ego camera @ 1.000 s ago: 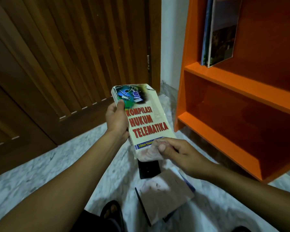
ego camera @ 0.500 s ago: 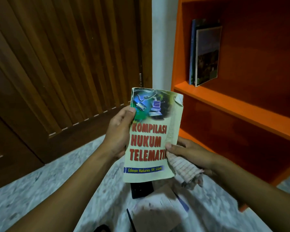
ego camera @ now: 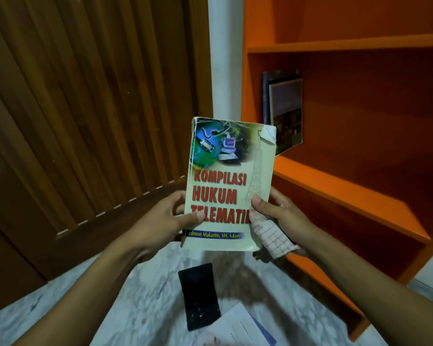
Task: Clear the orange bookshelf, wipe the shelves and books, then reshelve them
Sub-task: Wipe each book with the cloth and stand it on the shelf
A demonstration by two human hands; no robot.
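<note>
Right now I see the orange bookshelf (ego camera: pixel 335 186) on my right with two books (ego camera: pixel 284 113) leaning on one shelf, while in front of it my left hand (ego camera: pixel 160 221) and right hand (ego camera: pixel 280 216) both grip an upright paperback (ego camera: pixel 230 183), the right also pinching a checked cloth (ego camera: pixel 270 236).

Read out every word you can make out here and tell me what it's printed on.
"KOMPILASI": cover of the book, first title line.
"HUKUM": second title line.
"TELEMATI": third title line, its first letter partly hidden and its end hidden by the right hand.
"Edmon Makarim, SH, S.Kom": blue band on the cover.
Covers of the shelved books: too dark to read.
</note>
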